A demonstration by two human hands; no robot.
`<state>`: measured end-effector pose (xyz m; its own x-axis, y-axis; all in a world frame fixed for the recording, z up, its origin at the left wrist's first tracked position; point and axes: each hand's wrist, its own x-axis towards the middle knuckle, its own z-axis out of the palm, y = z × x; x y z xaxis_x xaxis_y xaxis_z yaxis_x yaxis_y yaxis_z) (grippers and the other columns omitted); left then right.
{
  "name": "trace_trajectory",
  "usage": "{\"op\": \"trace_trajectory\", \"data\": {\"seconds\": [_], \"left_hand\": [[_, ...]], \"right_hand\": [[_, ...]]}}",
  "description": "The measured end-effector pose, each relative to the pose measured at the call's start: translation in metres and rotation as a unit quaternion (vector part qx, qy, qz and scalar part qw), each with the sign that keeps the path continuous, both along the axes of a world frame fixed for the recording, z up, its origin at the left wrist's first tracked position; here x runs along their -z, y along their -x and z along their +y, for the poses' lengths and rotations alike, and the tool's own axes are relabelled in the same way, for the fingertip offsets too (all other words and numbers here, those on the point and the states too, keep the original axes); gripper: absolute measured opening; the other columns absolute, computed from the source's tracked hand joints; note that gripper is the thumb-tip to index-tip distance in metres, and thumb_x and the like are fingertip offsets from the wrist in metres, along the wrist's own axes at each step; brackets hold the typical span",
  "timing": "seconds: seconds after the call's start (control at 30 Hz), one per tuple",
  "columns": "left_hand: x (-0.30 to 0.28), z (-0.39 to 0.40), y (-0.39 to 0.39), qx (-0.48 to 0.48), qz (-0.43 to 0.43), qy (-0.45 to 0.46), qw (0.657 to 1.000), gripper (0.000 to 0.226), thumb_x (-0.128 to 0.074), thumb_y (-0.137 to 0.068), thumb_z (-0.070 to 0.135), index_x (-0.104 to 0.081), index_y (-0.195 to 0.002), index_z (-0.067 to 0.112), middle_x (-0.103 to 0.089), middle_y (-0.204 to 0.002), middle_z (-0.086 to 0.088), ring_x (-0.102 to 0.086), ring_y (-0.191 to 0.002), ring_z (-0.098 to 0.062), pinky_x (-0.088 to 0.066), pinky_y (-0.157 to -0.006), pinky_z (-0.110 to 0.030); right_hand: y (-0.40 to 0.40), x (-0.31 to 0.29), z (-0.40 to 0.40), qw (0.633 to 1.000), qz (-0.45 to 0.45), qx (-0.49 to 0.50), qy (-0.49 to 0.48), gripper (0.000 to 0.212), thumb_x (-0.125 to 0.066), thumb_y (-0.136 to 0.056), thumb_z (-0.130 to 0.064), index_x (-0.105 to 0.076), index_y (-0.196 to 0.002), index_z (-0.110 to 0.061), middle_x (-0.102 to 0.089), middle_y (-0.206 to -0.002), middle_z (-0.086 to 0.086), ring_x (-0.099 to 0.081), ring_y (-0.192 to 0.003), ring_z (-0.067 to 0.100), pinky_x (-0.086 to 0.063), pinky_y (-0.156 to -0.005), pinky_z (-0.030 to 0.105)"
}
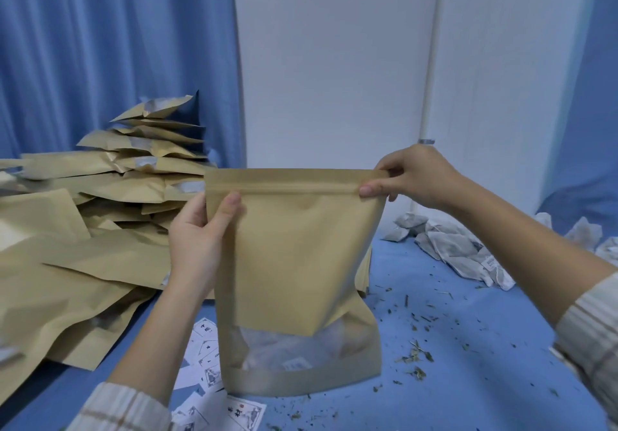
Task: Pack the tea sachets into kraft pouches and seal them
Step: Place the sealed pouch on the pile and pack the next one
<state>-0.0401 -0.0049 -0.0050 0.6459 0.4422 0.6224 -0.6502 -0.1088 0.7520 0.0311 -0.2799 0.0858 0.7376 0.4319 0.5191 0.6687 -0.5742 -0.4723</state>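
A kraft pouch (294, 256) stands upright on the blue table (468, 380), with tea sachets showing through its clear window (291, 350) at the bottom. My left hand (197, 233) grips the pouch's upper left edge, thumb on the front just below the zip strip. My right hand (414, 179) pinches the top right corner at the zip strip. More loose tea sachets (458, 250) lie in a heap at the right.
A big pile of kraft pouches (100, 203) covers the table's left side. White printed labels (207, 397) lie under and in front of the held pouch. Loose tea leaves (414, 357) are scattered at the right. Blue curtain and a white wall stand behind.
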Motion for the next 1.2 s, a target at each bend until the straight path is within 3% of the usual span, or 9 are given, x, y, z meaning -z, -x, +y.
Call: {"op": "trace_trajectory", "data": {"seconds": [0.13,0.23,0.37,0.5,0.6,0.7,0.8,1.0,1.2], "left_hand": [[0.032,0.004,0.006,0.101,0.204,0.014,0.974,0.057,-0.093,-0.035,0.038,-0.071,-0.084,0.019,-0.074,-0.078,0.002,-0.07,-0.064,-0.01,-0.051,-0.05,-0.019],[0.055,0.003,0.011,0.135,0.269,-0.013,0.953,0.067,-0.093,-0.041,0.038,-0.068,-0.095,0.01,-0.075,-0.087,-0.003,-0.072,-0.076,-0.017,-0.055,-0.059,-0.024],[0.063,0.001,0.008,0.08,0.252,0.011,0.964,0.044,-0.079,-0.054,0.031,-0.068,-0.093,0.014,-0.075,-0.084,0.003,-0.071,-0.074,-0.012,-0.055,-0.064,-0.025],[0.064,-0.007,0.003,0.056,0.224,0.026,0.973,0.019,-0.077,-0.07,0.024,-0.073,-0.084,0.013,-0.075,-0.08,0.002,-0.071,-0.07,-0.011,-0.052,-0.056,-0.017],[0.057,-0.008,0.0,0.041,0.194,0.077,0.977,0.012,-0.072,-0.08,0.02,-0.076,-0.07,0.014,-0.074,-0.077,-0.002,-0.069,-0.067,-0.011,-0.053,-0.055,-0.017],[0.05,0.005,0.002,0.044,0.171,0.114,0.978,0.012,-0.072,-0.082,0.02,-0.077,-0.071,0.019,-0.075,-0.082,-0.005,-0.07,-0.072,-0.014,-0.054,-0.06,-0.022],[0.048,0.027,0.007,0.004,0.161,0.147,0.976,0.009,-0.075,-0.078,0.029,-0.077,-0.074,0.022,-0.075,-0.087,-0.004,-0.07,-0.079,-0.017,-0.054,-0.075,-0.031],[0.059,0.066,0.031,0.053,0.226,0.126,0.964,0.04,-0.078,-0.063,0.043,-0.073,-0.091,0.013,-0.073,-0.098,-0.001,-0.07,-0.089,-0.018,-0.052,-0.076,-0.029],[0.076,0.106,0.068,0.054,0.343,0.064,0.936,0.046,-0.079,-0.062,0.041,-0.066,-0.091,0.008,-0.071,-0.079,-0.01,-0.066,-0.066,-0.021,-0.051,-0.063,-0.03]], "right_hand": [[-0.01,0.03,0.008,0.972,0.071,-0.038,-0.221,0.023,-0.08,-0.064,-0.035,-0.069,-0.08,-0.024,-0.063,-0.067,-0.004,-0.063,-0.067,0.004,-0.05,-0.062,0.011],[-0.013,0.068,0.016,0.914,0.222,-0.1,-0.323,0.048,-0.081,-0.058,-0.035,-0.065,-0.1,-0.019,-0.071,-0.093,0.0,-0.068,-0.088,0.013,-0.056,-0.073,0.027],[-0.008,0.112,0.024,0.899,0.298,-0.116,-0.299,0.062,-0.082,-0.052,-0.041,-0.065,-0.104,-0.012,-0.072,-0.101,0.002,-0.069,-0.094,0.018,-0.057,-0.078,0.036],[-0.015,0.11,0.033,0.955,0.132,0.061,-0.26,0.045,-0.082,-0.05,-0.052,-0.065,-0.078,-0.02,-0.069,-0.073,-0.008,-0.064,-0.067,0.005,-0.044,-0.053,0.01],[-0.021,0.102,0.041,0.963,0.024,0.114,-0.243,0.032,-0.078,-0.06,-0.052,-0.057,-0.065,-0.028,-0.06,-0.063,-0.016,-0.055,-0.056,-0.005,-0.039,-0.048,0.007],[-0.017,0.108,0.042,0.932,0.196,-0.022,-0.304,0.052,-0.075,-0.055,-0.057,-0.066,-0.094,-0.024,-0.07,-0.082,-0.009,-0.066,-0.066,-0.001,-0.048,-0.054,0.016],[-0.01,0.128,0.047,0.905,0.337,-0.132,-0.224,0.06,-0.078,-0.052,-0.054,-0.07,-0.101,-0.021,-0.074,-0.09,0.001,-0.07,-0.076,0.012,-0.051,-0.058,0.021],[-0.011,0.149,0.097,0.864,0.343,-0.125,-0.347,0.024,-0.077,-0.072,-0.018,-0.063,-0.09,-0.011,-0.073,-0.08,0.007,-0.07,-0.071,0.018,-0.053,-0.058,0.026],[-0.01,0.153,0.169,0.89,0.262,-0.08,-0.365,0.018,-0.074,-0.078,-0.017,-0.057,-0.081,-0.016,-0.071,-0.066,-0.004,-0.066,-0.059,0.006,-0.048,-0.052,0.02]]}}
